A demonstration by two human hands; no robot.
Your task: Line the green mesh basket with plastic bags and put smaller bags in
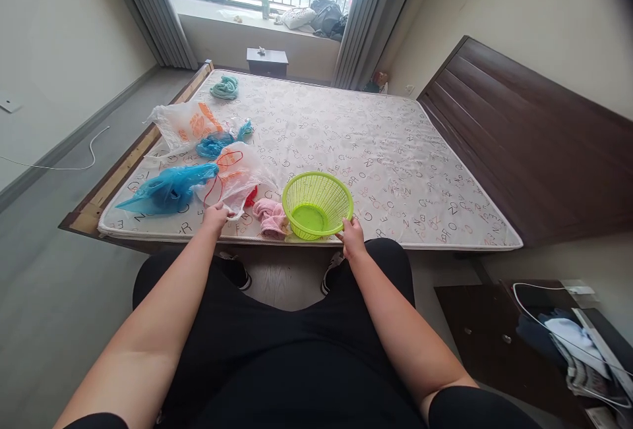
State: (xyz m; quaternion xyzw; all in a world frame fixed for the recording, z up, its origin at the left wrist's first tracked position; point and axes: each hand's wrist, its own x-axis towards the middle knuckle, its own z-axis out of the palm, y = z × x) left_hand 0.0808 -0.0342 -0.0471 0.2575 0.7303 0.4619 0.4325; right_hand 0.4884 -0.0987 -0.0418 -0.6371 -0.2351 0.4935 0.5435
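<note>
My left hand is closed on the handle of a white plastic bag with orange print, at the mattress's front edge. With my right hand I grip the near right rim of a green plastic basket; no contents show inside it. Between the two lies a crumpled pink cloth, beside the basket. A blue plastic bag rests left of my left hand. Behind it are another white bag with orange print and a knotted blue bag.
The lettered mattress lies on a dark bed frame with a headboard at right. A rolled green cloth is at its far left corner. A nightstand stands beyond, below the window. A dark cabinet is at lower right.
</note>
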